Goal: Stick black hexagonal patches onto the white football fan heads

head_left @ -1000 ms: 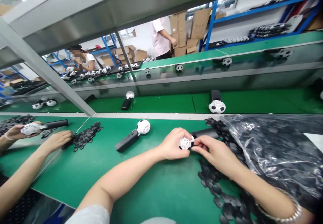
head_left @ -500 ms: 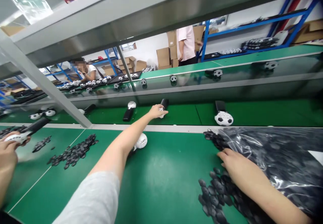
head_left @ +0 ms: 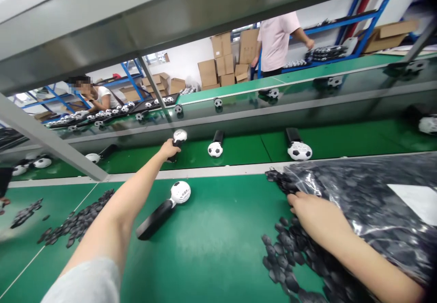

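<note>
My left hand [head_left: 169,149] is stretched far forward onto the green conveyor belt [head_left: 246,150]. Its fingers are closed around the black handle of a hand-held fan with a white ball-shaped head [head_left: 180,135]. To its right on the belt lies a fan with a football-patterned head [head_left: 215,148]. My right hand [head_left: 309,212] rests palm down on a pile of small black pieces [head_left: 283,257] at the mouth of a clear plastic bag [head_left: 362,194]. Its fingertips are buried among the pieces. Another white-headed fan [head_left: 160,210] lies on the table between my arms.
A second football fan [head_left: 299,149] lies further right on the belt. More black pieces [head_left: 78,221] are heaped at the left. A slanted metal post [head_left: 51,141] and a shelf overhead frame the bench. A seated person [head_left: 97,96] and a standing person [head_left: 276,41] are beyond the line.
My left hand let go of the football fan on the belt and moved left to the white-headed fan. My right hand stayed on the black pieces, shifting slightly towards the bag.
</note>
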Tool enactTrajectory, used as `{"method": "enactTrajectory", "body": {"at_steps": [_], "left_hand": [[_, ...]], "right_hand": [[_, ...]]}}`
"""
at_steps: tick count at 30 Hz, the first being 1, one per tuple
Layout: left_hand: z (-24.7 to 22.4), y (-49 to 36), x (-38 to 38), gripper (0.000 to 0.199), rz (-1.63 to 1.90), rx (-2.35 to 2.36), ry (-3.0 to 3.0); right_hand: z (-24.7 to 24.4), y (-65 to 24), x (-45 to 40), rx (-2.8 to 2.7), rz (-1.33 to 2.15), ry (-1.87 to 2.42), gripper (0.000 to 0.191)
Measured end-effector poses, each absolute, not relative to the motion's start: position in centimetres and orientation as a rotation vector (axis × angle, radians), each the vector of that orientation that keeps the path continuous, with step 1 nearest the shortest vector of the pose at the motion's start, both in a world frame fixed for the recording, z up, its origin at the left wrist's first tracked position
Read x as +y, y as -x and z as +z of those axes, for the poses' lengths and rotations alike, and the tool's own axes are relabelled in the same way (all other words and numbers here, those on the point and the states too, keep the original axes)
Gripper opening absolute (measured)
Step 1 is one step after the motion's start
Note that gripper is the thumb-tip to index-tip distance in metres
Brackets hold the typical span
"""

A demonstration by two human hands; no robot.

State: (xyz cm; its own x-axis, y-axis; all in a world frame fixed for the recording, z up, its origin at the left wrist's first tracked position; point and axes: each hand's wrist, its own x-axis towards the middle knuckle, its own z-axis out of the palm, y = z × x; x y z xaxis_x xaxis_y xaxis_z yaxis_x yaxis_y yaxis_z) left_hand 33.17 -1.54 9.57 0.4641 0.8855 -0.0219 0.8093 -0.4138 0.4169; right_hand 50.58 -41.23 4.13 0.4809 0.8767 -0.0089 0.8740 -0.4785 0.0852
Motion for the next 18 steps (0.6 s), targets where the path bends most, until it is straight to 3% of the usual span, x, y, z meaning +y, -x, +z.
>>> {"method": "enactTrajectory", "body": {"at_steps": [4, 9, 15, 18], "left_hand": [[11.2, -34.0, -8.7, 0.066, 0.262, 1.033, -2.448], [9.0, -32.3, -19.6, 0.068, 0.073, 0.529, -2.495], [6.0, -30.9, -24.4, 0.062, -0.073, 0.474, -2.561], [5.7, -31.7, -24.7, 0.073, 0.057, 0.475, -2.666]], "right_hand": [[5.3, -49.9, -41.2, 1.601, -0.121, -2.621, 0.023], [5.9, -49.4, -41.3, 1.695, -0.181, -2.601, 0.017], [5.1, -49.5, -40.8, 2.011, -0.443, -2.761, 0.011], [4.8, -49.3, -40.2, 2.201, -0.535, -2.826, 0.011]]}}
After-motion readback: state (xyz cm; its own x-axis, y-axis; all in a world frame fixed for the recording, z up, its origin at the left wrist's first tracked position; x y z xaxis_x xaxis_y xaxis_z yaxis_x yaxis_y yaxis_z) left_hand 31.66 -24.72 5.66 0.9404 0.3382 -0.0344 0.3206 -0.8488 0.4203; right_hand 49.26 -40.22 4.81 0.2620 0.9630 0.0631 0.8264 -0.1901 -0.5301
